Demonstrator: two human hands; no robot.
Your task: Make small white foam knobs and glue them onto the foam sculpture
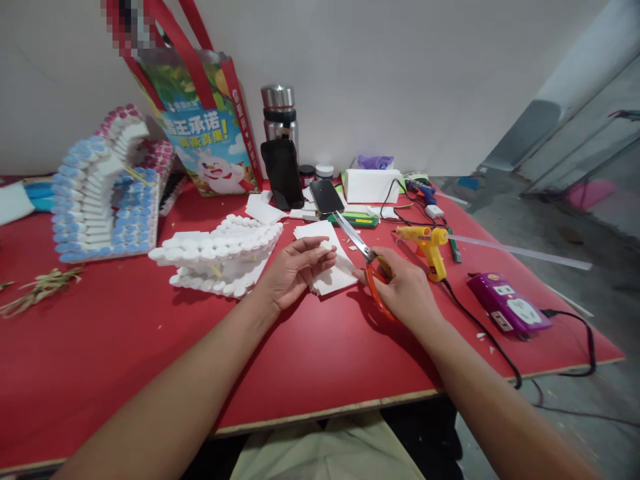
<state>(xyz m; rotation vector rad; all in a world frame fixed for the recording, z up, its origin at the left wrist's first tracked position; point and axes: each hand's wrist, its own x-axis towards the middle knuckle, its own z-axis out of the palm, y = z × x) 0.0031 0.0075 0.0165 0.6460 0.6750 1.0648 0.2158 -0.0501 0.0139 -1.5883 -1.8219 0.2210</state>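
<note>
The left hand (295, 270) pinches a small white piece (327, 246); the right hand (403, 290) grips scissors (360, 245). Keeping the blades clear of the fingertips seems wise.

Red table (125, 347) carries white sheets (331, 280), glue gun (431, 250), power strip (507, 305).

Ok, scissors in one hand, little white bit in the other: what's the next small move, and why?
Probably open the orange-handled metal scissors and swing their blades to the small white piece. The right hand grips the handles, the blades look shut and apart from the piece, which the left hand pinches above the stack of white sheets.
</note>
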